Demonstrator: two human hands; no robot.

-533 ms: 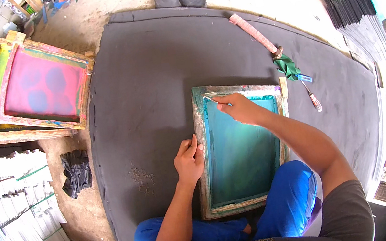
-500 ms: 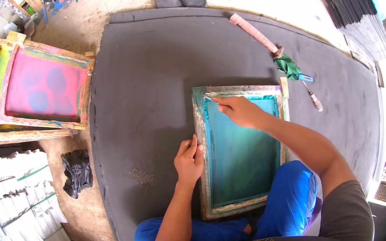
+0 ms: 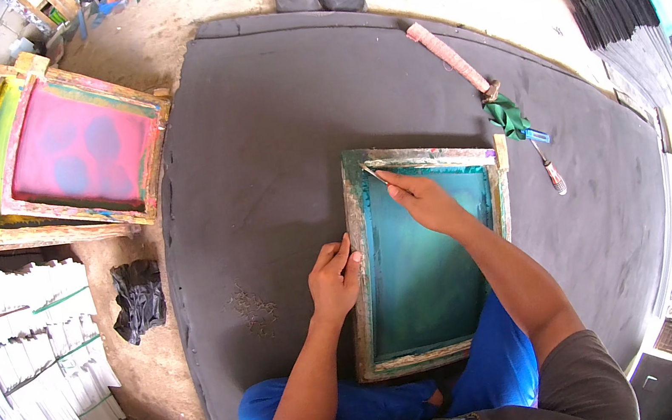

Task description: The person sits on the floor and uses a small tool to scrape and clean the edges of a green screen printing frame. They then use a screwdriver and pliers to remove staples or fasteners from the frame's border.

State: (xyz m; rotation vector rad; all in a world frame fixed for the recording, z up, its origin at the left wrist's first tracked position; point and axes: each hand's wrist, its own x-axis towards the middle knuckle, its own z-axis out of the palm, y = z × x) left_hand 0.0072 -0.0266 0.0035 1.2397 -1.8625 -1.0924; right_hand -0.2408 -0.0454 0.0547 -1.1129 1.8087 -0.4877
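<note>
A wooden screen-printing frame [image 3: 362,331] with teal mesh [image 3: 421,293] lies on the dark mat in front of my crossed legs. My left hand [image 3: 335,279] is closed against the frame's left rail, thumb and fingers at its edge. In my right hand [image 3: 428,204] is a thin pointed tool [image 3: 371,172], pinched between the fingers. Its tip meets the inner side of the frame's far left corner; the exact kind of tool is too small to make out. The right hand is over the far part of the mesh.
Right of the frame lie a pink-wrapped stick [image 3: 448,57], green cloth [image 3: 505,114], a blue-handled tool [image 3: 536,135] and a screwdriver [image 3: 555,177]. Dark scraps [image 3: 254,309] are scattered on the mat [image 3: 257,135]. Stacked colourful frames [image 3: 162,161] and a black plastic bag [image 3: 139,299] sit at left.
My right hand has drawn slightly nearer to me, and its elbow has come in toward my body. The right knee has dropped lower. My left hand stays on the rail.
</note>
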